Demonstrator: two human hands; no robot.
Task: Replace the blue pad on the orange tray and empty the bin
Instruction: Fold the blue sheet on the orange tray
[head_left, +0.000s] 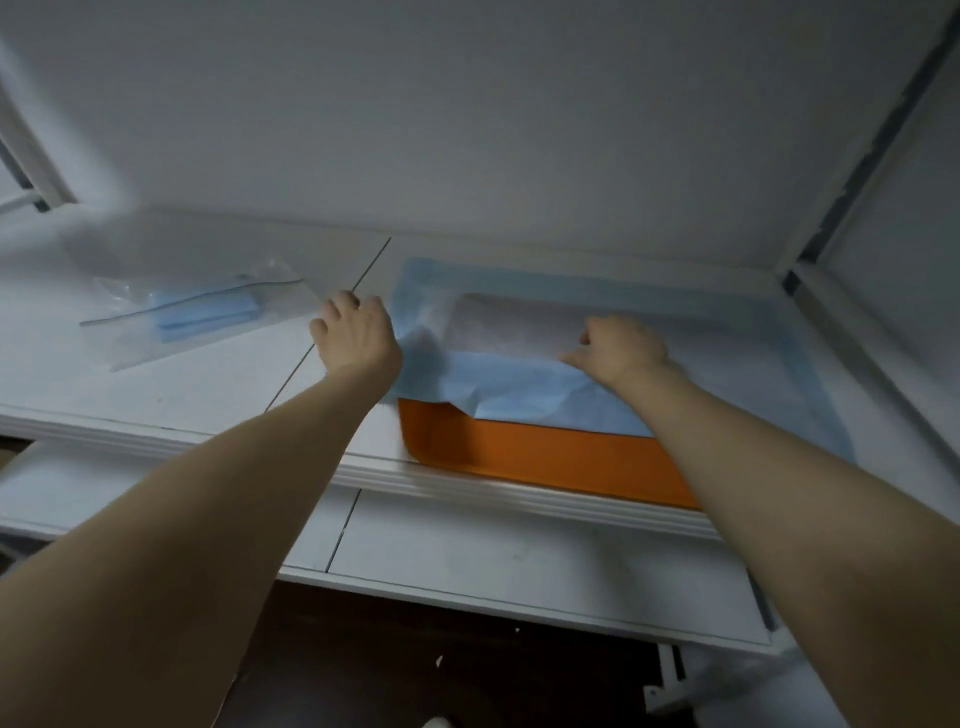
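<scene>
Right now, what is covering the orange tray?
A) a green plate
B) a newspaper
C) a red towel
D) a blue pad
D: a blue pad lies spread over the orange tray, and only the tray's near edge shows beneath it.

Open white counter (182, 395) runs between the clear plastic bag with a folded blue sheet inside (202, 312) and the orange plastic tray (519, 452), a gap partly taken by the left hand (358, 332). The white back wall (467, 130) stands just behind the tray, and a white side panel (872, 353) hems its right. The crumpled blue pad (519, 384) and the right hand (618, 348) cover the tray's top.
</scene>
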